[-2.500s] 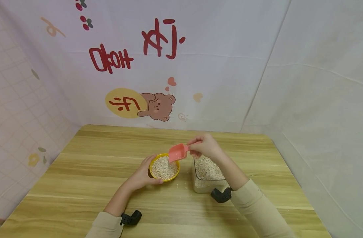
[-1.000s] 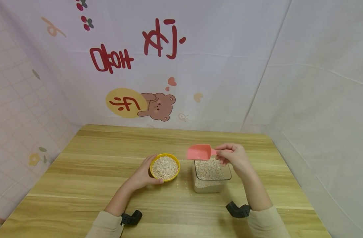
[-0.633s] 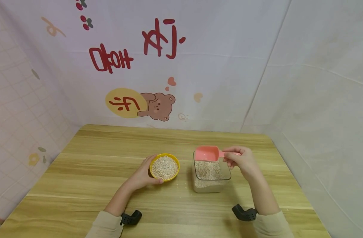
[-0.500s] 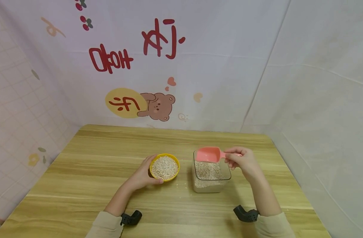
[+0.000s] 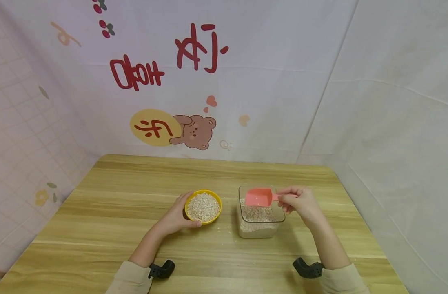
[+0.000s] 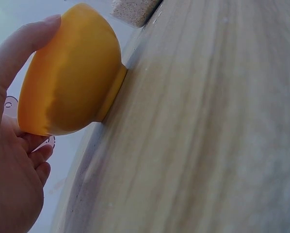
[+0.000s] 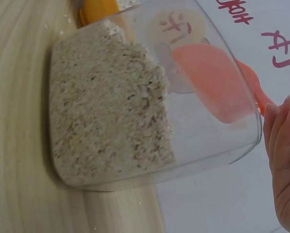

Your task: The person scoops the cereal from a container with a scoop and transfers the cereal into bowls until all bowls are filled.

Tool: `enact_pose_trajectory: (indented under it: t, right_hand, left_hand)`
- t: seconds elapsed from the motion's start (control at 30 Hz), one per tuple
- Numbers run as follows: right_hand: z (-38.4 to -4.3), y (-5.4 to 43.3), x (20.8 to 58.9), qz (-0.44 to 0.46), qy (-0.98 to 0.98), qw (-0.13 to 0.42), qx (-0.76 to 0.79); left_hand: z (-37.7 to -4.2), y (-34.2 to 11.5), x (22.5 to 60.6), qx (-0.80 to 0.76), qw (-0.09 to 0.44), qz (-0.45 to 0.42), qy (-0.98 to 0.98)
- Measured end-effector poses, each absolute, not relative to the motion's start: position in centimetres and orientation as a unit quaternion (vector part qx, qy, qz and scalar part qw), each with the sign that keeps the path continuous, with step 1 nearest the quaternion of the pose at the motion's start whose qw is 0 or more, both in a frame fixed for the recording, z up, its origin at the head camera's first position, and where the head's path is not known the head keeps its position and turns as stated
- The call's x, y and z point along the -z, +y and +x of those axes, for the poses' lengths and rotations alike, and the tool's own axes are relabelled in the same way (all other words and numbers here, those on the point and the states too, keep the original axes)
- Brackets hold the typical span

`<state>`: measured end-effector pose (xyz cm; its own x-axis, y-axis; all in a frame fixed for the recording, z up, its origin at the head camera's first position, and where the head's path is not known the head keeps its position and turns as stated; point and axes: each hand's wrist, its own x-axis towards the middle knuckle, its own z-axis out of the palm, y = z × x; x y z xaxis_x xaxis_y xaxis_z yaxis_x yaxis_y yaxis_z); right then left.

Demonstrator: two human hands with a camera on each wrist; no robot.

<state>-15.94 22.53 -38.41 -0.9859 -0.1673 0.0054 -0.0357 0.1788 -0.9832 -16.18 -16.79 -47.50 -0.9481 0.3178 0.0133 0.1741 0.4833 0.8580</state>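
Note:
My left hand [image 5: 174,216] holds a small yellow bowl [image 6: 77,73] from its left side, thumb on the near side and fingers on the far side. The bowl stands upright on the table, filled with oat flakes [image 5: 203,207]. At the right, my right hand [image 5: 301,204] pinches the handle of a pink scoop [image 5: 258,197]. The scoop's pan is inside the mouth of a clear square container [image 5: 258,232], above the oats [image 7: 106,107] there. Inside the pan I see only a few specks. In the right wrist view, the pan shows through the container's wall.
A wood-grain table [image 5: 136,179] carries everything, with a few loose flakes scattered between bowl and container. Behind it hangs a white printed cloth [image 5: 275,81]; more cloth closes off the left and right sides.
My right hand has carried the scoop rightward from over the bowl to the container, and over the last half second has lowered it into its mouth. The left hand and bowl have stayed put.

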Motion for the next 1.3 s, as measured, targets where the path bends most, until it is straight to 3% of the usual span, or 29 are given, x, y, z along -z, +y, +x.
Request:
enact_pose_trajectory:
  t: [1.3]
  right_hand:
    - [-16.6,22.1,39.3,-0.080,0.849,0.099,0.513]
  left_hand:
    - [-16.0,-16.7,47.3,-0.490,0.076,0.139,0.857]
